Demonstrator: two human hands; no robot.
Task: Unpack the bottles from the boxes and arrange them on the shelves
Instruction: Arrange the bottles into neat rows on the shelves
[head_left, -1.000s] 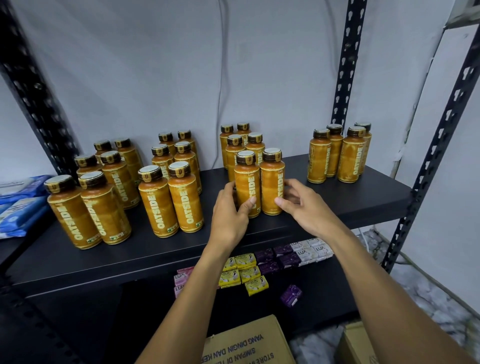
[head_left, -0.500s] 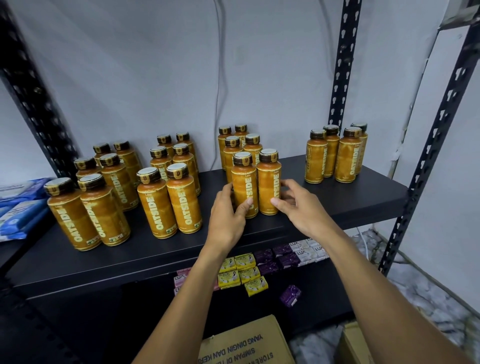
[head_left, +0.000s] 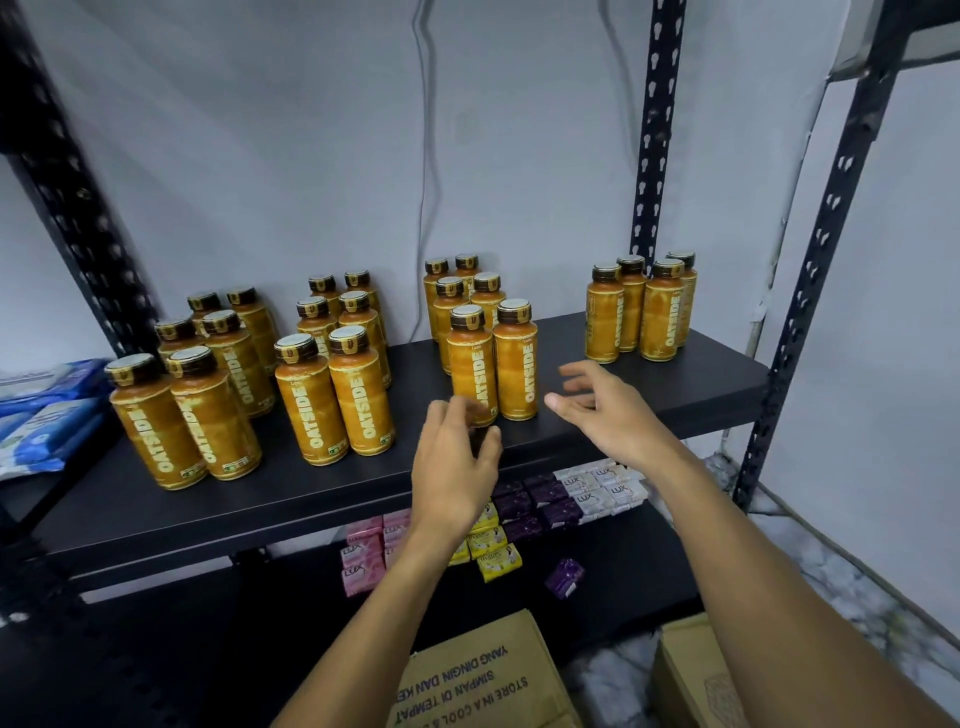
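Orange Oatside bottles with dark caps stand upright in four clusters on the black shelf (head_left: 291, 499). The front pair of the third cluster, the left bottle (head_left: 470, 364) and the right bottle (head_left: 515, 361), stand side by side near the shelf's front edge. My left hand (head_left: 454, 467) hovers just in front of the left bottle, fingers loosely curled, holding nothing. My right hand (head_left: 605, 410) is to the right of the pair, fingers spread and blurred, apart from the bottles. A cardboard box (head_left: 483, 675) sits below.
Soap bars (head_left: 597, 491) in pink, yellow, purple and white lie on the lower shelf. Blue packets (head_left: 47, 415) lie at the left. Black slotted uprights (head_left: 654, 135) frame the rack. A second box (head_left: 691, 675) stands at bottom right on the floor.
Both hands have let go of the front pair of bottles and drawn back toward me; the bottles stay standing where they were set.
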